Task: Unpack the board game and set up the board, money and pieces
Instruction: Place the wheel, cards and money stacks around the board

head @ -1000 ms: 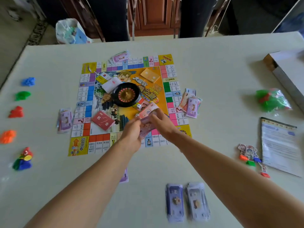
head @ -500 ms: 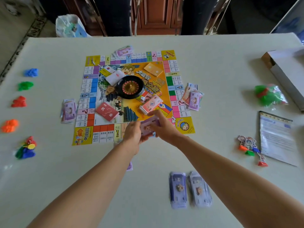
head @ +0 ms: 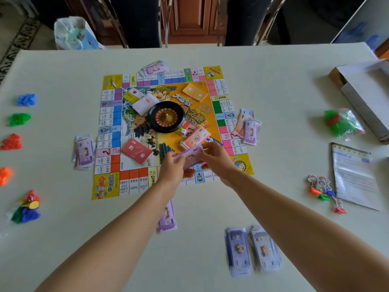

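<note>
Purple banknotes (head: 188,155) pinched by left hand (head: 171,168), right hand (head: 217,160), over board (head: 109,131) edge

Pale cream tabletop (head: 273,85), board (head: 109,186) bordered in yellow corners with blue, orange, pink, green squares, black roulette wheel (head: 166,116) with red-and-gold centre, red card deck (head: 136,151), purple banknotes (head: 188,155), blue (head: 27,100), green (head: 19,119), red (head: 11,142), orange (head: 5,175) piece heaps
</note>
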